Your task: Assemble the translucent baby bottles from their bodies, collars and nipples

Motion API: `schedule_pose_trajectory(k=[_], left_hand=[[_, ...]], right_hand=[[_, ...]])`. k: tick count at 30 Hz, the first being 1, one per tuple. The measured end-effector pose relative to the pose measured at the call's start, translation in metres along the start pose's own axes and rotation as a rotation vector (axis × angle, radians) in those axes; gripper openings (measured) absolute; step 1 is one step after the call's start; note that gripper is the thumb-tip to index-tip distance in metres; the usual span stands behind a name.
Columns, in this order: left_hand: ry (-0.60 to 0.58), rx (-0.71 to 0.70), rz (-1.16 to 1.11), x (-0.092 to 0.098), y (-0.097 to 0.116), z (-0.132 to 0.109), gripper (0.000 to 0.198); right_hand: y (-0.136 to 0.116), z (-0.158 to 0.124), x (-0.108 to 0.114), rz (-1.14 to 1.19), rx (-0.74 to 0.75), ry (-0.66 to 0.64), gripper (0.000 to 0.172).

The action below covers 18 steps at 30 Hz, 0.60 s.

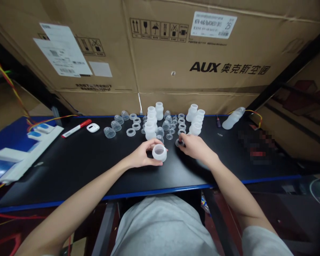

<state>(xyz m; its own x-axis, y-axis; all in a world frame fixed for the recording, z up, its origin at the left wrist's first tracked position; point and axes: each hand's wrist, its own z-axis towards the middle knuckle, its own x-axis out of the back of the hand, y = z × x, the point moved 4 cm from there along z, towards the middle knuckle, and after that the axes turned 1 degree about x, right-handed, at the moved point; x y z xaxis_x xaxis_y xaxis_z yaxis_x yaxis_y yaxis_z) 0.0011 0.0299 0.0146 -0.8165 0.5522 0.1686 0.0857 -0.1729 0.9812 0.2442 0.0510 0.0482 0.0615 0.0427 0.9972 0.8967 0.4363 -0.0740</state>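
My left hand (140, 154) is curled round a frosted white plastic bottle (160, 155), its open mouth tipped up towards me. To its right, my right hand (196, 146) has its fingertips closed on a clear plastic ring (177, 143) at the table surface. More frosted bottles (150, 131) stand upright just beyond my left hand, and another group of bottles (193, 113) is behind my right hand. Between the groups lie clear domed caps (165, 125) and small clear discs (169, 136). A column of rings (181, 126) runs up behind the right fingertips.
Further left are more domed caps (110, 132) and rings (131, 132), a white case (93, 128), a red-and-white marker (76, 128) and a power strip (34, 156). A capped bottle (233, 118) leans at the right, near a screwdriver (218, 122). A large carton (160, 71) walls the back.
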Motion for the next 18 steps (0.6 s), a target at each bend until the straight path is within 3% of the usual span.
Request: schedule_pose_trajectory(k=[2, 9, 18], left_hand=[[0.031, -0.023, 0.070, -0.001, 0.002, -0.001, 0.059], [0.095, -0.185, 0.335, -0.004, 0.008, 0.000, 0.043], [0.144, -0.008, 0.446, -0.001, -0.013, 0.000, 0.057]], right_hand=[[-0.006, 0.002, -0.002, -0.037, 0.004, -0.013, 0.020], [-0.015, 0.003, -0.007, -0.131, -0.094, -0.021, 0.032], [-0.016, 0.000, -0.001, 0.003, -0.109, 0.104, 0.033]])
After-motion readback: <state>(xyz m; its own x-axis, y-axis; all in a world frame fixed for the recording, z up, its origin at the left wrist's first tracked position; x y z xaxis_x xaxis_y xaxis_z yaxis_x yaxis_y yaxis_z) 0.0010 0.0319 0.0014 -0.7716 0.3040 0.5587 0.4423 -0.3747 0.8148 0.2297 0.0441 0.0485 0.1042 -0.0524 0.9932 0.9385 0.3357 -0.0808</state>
